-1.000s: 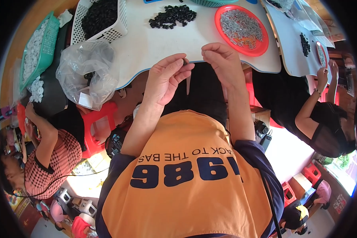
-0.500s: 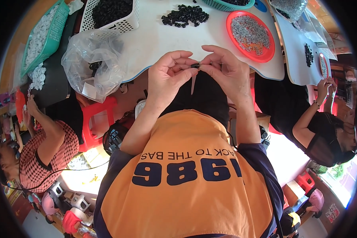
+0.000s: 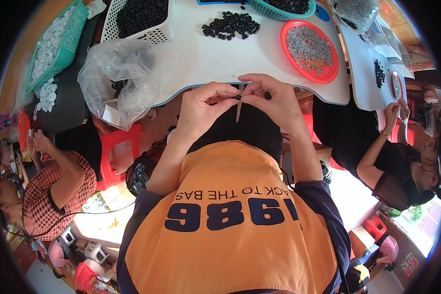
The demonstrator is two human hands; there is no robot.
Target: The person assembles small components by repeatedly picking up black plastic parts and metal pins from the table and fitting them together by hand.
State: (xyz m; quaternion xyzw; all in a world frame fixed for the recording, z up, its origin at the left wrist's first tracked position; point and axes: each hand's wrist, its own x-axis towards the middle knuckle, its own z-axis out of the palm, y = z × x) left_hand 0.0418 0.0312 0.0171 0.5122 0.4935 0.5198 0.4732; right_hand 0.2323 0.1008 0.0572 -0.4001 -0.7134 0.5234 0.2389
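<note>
My left hand [image 3: 201, 108] and my right hand [image 3: 274, 103] meet fingertip to fingertip just in front of the table's near edge. Both are closed in a pinch. A small black plastic part [image 3: 237, 97] sits between the fingertips, mostly covered by them. Another small black piece [image 3: 267, 95] shows against the curled fingers of my right hand. Beyond my hands, a loose pile of similar black parts [image 3: 230, 26] lies on the white table [image 3: 196, 61]. To the right, a round red tray [image 3: 285, 55] holds many small silvery metal pieces [image 3: 308, 45].
A white perforated basket [image 3: 167, 22] of black parts stands at the back left, beside a clear plastic bag [image 3: 115, 78]. Farther left is a green basket [image 3: 66, 56] with white parts. A green bowl [image 3: 274, 13] stands at the back. People sit at both sides, near a red stool [image 3: 127, 147].
My hands have come slightly nearer my body, still fingertip to fingertip. The black part between them is now more covered. The table sits a little lower in view.
</note>
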